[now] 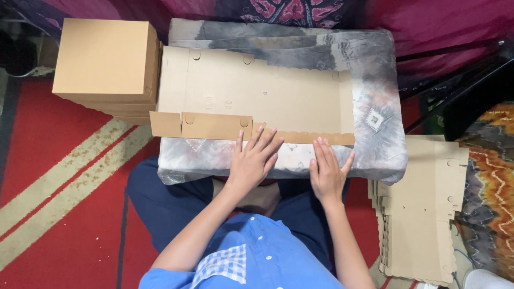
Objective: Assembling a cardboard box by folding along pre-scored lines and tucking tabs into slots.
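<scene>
A flat brown cardboard box blank (257,93) lies spread across a grey and white tie-dye cushion (375,128) in front of me. Its near long flap (214,127) is folded up along the front edge. My left hand (251,160) rests open with fingers spread, fingertips touching that flap's lower edge. My right hand (326,171) lies flat on the cushion beside it, fingertips at the scalloped front edge of the blank. Neither hand holds anything.
A stack of folded brown boxes (107,59) stands at the back left on the red patterned carpet (59,182). A pile of flat cardboard blanks (423,214) lies at my right. Dark cloth and metal bars fill the far right.
</scene>
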